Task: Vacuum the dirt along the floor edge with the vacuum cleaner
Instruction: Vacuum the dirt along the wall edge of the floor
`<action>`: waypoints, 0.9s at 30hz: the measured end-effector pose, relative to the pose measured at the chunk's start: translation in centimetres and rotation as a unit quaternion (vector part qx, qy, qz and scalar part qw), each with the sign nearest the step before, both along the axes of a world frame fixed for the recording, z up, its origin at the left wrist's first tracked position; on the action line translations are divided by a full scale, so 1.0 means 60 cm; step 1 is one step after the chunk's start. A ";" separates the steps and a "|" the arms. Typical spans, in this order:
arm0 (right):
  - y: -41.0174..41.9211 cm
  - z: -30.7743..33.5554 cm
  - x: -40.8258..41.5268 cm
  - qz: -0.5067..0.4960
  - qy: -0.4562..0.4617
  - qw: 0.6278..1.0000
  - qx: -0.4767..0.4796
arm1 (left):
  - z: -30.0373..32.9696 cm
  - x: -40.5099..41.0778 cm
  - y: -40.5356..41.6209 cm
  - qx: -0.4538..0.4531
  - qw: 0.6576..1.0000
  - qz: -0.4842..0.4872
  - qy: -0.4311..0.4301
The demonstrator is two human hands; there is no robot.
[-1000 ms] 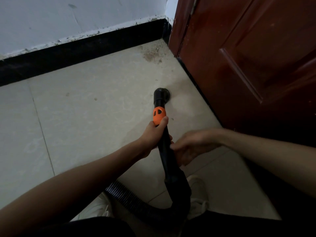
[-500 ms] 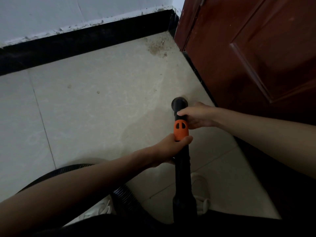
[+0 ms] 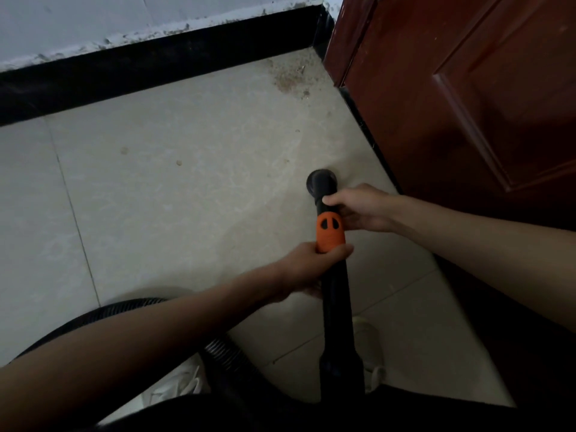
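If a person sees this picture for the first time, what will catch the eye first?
Probably the orange collar on the black vacuum wand at centre, with the left hand gripping just below it and the right hand holding the wand near the round nozzle. Next, the brown dirt patch in the far corner, beside the red-brown door.

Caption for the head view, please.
Both hands, left hand and right hand, grip the vacuum wand, its nozzle short of the corner dirt.
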State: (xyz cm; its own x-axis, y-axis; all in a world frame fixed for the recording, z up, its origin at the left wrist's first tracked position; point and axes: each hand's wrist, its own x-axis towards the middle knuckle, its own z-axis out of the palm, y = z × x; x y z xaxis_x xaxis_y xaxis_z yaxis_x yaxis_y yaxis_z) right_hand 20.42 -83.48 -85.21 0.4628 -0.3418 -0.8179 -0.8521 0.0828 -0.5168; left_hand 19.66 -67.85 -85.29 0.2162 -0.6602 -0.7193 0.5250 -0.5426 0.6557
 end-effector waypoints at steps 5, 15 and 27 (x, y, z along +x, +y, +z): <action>-0.026 0.000 0.047 -0.032 -0.069 0.995 -0.060 | 0.000 0.051 -0.041 -0.027 0.999 0.022 -0.032; -0.045 -0.021 0.012 -0.119 -0.050 0.991 -0.030 | -0.021 0.181 -0.124 -0.016 0.992 0.010 -0.128; 0.009 -0.047 -0.011 0.024 -0.151 0.988 0.004 | -0.024 0.255 -0.153 -0.062 0.997 0.015 -0.046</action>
State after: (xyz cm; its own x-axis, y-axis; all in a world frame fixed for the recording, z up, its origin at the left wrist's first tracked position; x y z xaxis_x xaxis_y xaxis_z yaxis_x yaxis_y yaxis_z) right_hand 19.77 -82.96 -88.03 0.7014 -0.3078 -0.6429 -0.6625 0.0514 -0.7473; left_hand 34.97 -77.02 -86.75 0.2984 -0.7350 -0.6088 0.4750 -0.4389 0.7627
